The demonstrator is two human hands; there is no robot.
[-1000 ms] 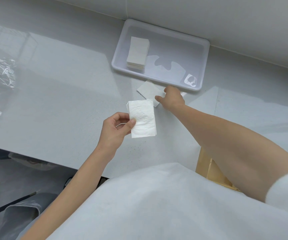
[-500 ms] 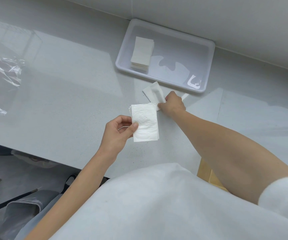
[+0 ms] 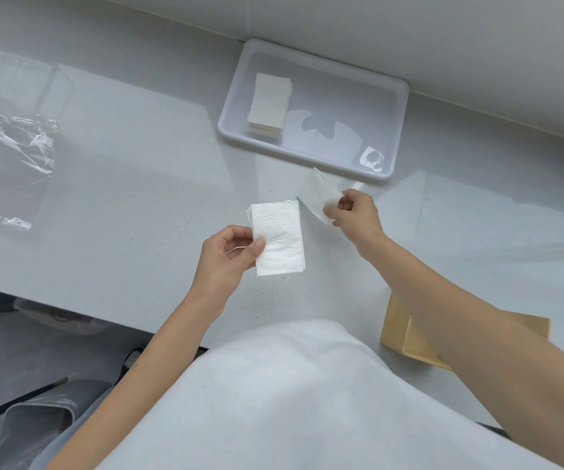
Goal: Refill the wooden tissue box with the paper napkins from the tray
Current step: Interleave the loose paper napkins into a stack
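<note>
My left hand (image 3: 226, 257) pinches a small stack of white paper napkins (image 3: 279, 237) above the counter's middle. My right hand (image 3: 355, 217) holds a single white napkin (image 3: 318, 195) lifted off the counter, just right of the stack and near the tray's front edge. The pale plastic tray (image 3: 399, 130) sits at the back against the wall, with a pile of napkins (image 3: 270, 106) in its left end. The wooden tissue box (image 3: 406, 337) stands at the counter's near right, mostly hidden behind my right forearm.
Crumpled clear plastic wrap (image 3: 9, 137) lies on the counter at the far left. A small white scrap (image 3: 372, 157) rests in the tray's right corner. The counter's front edge (image 3: 70, 310) runs below my left hand, with chair parts beneath.
My right hand has picked the single napkin up off the counter and drawn it back toward me and the stack. My left hand has kept its stack almost still.
</note>
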